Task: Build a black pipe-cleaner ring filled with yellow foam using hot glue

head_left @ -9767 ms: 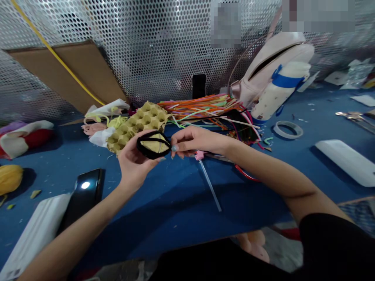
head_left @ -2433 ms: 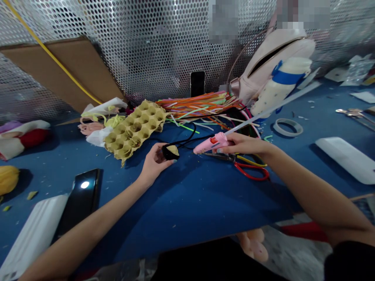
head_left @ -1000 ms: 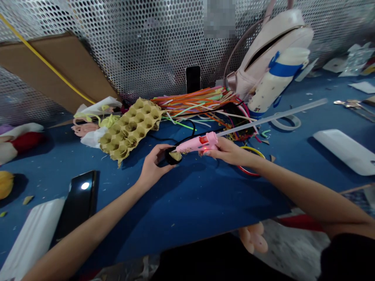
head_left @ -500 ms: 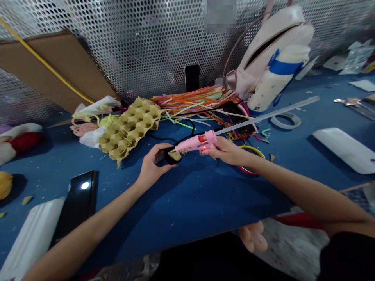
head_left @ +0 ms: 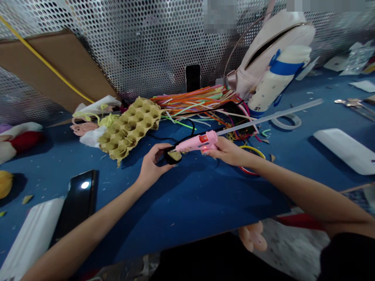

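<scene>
In my right hand [head_left: 228,151] is a pink hot glue gun [head_left: 191,144], its small red light lit. A long translucent glue stick [head_left: 272,116] juts from its back end toward the upper right. My left hand [head_left: 154,162] is closed around a small black fuzzy piece with a tan cardboard cup [head_left: 175,155] in it. The gun's metal nozzle points left, at the cup's upper edge; whether it touches cannot be made out. A black strand runs from near the left hand toward the pile behind.
An egg carton [head_left: 131,125] and a heap of coloured pipe cleaners [head_left: 193,99] lie behind my hands. At left are a black phone [head_left: 76,203] and a white strip [head_left: 35,230]. A bottle [head_left: 278,78], tape roll [head_left: 286,120] and white case [head_left: 345,150] stand right.
The view has shifted very slightly. Both hands, the glue gun and the black piece stay in nearly the same pose.
</scene>
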`<state>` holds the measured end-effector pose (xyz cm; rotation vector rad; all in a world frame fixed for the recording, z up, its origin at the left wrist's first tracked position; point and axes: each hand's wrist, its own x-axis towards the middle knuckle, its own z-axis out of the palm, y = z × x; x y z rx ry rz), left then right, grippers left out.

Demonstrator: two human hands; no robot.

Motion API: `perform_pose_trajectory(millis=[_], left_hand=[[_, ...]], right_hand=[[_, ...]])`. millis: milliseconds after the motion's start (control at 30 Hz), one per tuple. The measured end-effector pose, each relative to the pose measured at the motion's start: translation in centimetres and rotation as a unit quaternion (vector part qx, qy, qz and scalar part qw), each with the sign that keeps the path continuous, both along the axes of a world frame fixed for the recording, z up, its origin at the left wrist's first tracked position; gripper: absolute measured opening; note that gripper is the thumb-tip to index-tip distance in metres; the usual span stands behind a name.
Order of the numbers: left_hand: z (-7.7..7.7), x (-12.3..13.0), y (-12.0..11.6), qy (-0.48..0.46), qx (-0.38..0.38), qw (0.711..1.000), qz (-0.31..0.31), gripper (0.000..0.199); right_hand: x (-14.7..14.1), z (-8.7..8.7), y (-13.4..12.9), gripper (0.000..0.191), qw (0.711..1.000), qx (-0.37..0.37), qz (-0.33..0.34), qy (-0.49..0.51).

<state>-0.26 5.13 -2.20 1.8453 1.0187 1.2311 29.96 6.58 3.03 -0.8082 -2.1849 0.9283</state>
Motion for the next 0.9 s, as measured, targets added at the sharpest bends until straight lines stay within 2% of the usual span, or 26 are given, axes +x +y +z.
perform_pose_trajectory(millis=[167,367,900], left_hand=[[0.23,0.01,-0.1,-0.009,-0.015,1.0,0.008,0.056],[0.38,0.06,-0.14,-0.025,-0.026,0.999,0.01,0.057],[-0.26,-0.35,0.26,-0.05,-0.021,0.999,0.009,0.061]], right_hand=[[-0.03,0.09,0.05,0.042,1.0,0.005,-0.002,0.005],[0.22,-0.19,0.07,0.06,0.999,0.022,-0.031,-0.027],[0.47,-0.17,0.11,0.055,0.999,0.011,-0.04,-0.021]])
